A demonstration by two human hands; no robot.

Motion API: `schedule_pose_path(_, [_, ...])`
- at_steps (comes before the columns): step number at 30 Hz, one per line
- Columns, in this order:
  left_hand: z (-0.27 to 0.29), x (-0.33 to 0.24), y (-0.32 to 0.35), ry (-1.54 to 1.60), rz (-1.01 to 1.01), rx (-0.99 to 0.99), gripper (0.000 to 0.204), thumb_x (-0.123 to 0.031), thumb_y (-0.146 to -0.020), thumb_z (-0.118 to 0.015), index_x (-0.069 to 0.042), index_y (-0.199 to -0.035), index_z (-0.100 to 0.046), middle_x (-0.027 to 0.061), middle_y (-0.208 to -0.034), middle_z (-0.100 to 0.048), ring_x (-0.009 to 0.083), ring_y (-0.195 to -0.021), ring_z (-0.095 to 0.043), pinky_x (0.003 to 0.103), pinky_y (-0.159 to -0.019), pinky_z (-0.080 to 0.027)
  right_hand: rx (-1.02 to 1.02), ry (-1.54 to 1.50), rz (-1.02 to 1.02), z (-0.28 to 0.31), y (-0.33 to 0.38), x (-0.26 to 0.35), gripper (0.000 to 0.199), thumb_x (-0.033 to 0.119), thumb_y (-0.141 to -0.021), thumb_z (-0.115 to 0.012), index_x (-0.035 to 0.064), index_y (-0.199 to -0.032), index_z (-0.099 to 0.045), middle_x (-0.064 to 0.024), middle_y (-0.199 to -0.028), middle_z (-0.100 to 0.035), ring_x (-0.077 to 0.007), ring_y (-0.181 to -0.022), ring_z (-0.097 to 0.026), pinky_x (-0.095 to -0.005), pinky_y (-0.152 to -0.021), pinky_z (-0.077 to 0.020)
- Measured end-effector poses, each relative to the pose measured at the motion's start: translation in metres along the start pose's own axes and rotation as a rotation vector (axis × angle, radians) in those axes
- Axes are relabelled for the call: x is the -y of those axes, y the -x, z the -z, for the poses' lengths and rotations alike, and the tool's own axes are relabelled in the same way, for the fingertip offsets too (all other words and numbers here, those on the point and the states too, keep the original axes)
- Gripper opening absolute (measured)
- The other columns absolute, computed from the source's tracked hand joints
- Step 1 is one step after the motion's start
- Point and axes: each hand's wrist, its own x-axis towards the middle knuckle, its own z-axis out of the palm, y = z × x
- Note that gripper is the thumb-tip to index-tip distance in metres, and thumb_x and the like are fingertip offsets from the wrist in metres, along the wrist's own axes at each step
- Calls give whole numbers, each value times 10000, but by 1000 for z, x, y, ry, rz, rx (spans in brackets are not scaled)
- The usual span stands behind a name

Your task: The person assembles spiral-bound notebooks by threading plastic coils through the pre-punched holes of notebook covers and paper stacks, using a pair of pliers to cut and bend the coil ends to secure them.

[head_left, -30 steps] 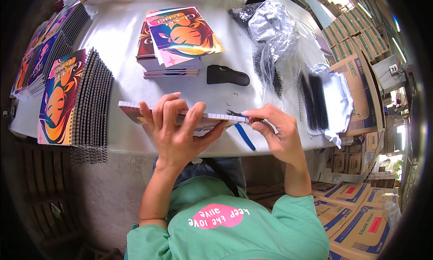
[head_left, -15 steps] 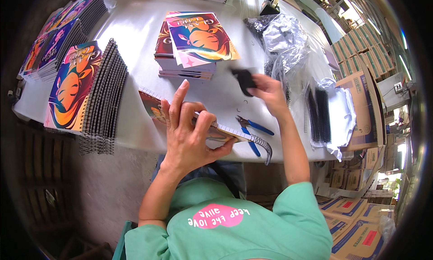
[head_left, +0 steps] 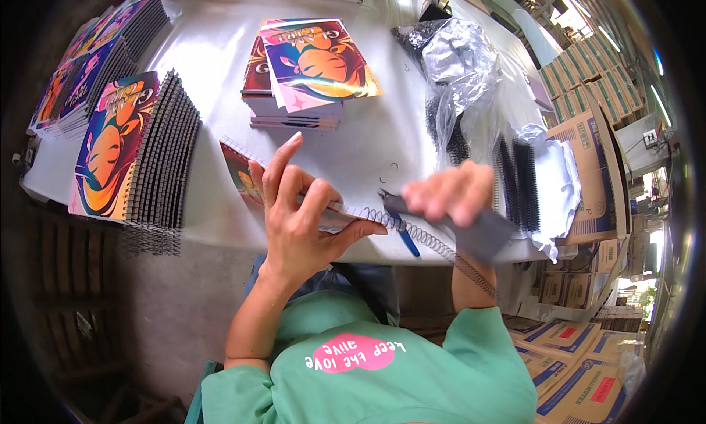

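My left hand grips a notebook with a colourful cover, held on edge near the table's front. A dark wire spiral coil sticks out of the notebook's right end and trails down to the right, past the table edge. My right hand, smeared by motion, is closed on a dark, flat, blurred tool whose kind I cannot make out. This tool is right above the coil. Blue-handled wire cutters lie beneath, partly covered by the dark tool and the coil.
Unbound notebook stacks stand mid-table. Bound spiral notebooks are piled at left. On the right are a clear plastic bag, black coils, white wrapping and a carton. More cartons sit lower right.
My right hand has swung down and toward me with the dark tool, now over the coil. The coil reaches farther out to the right. My left hand still holds the notebook.
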Motion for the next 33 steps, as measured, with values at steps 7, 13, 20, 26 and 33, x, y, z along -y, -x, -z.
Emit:
schedule_pose_path(7, [-1,2,3,91,91,48,644,-484,-525,-817,-118,-984,-554,53,-846,-502,332,-1224,-419,521,-1059,-141,-44,-60,59,-9,-11,-5,161,27,-709,-634,10,-853,-703,-207,-924,-673,-303,-881,-664,-388,-815,-517])
schedule_pose_path(13, [20,14,-13,-208,88,48,646,-505,-407,-825,-130,-877,-588,55,-904,-486,302,-1133,-432,520,-996,-223,-126,-98,-5,-8,-17,-14,330,-143,-657,-549,-35,-937,-685,-197,-961,-671,-281,-926,-658,-348,-823,-524])
schedule_pose_path(20, [29,31,-20,-182,68,41,613,-498,-343,-833,-81,-699,-557,99,-1017,-442,276,-958,-398,401,-830,-329,55,109,-135,-15,-41,-16,274,-124,-638,-592,-59,-889,-680,-194,-966,-671,-257,-910,-658,-303,-821,-511])
schedule_pose_path(26, [22,27,-19,-104,83,-46,648,-588,-369,-795,-84,-686,-538,116,-1084,-434,302,-1022,-347,423,-857,-299,159,120,-110,-14,-52,-21,389,-142,-579,-540,-14,-909,-701,-163,-927,-687,-258,-873,-668,-312,-807,-512])
schedule_pose_path(33, [21,35,-7,-60,134,-204,710,-613,-364,-816,-80,-721,-513,147,-1091,-368,300,-1026,-349,402,-747,-381,152,260,-214,-19,-61,-24,364,-161,-612,-551,-15,-911,-698,-163,-953,-681,-245,-884,-663,-324,-826,-514])
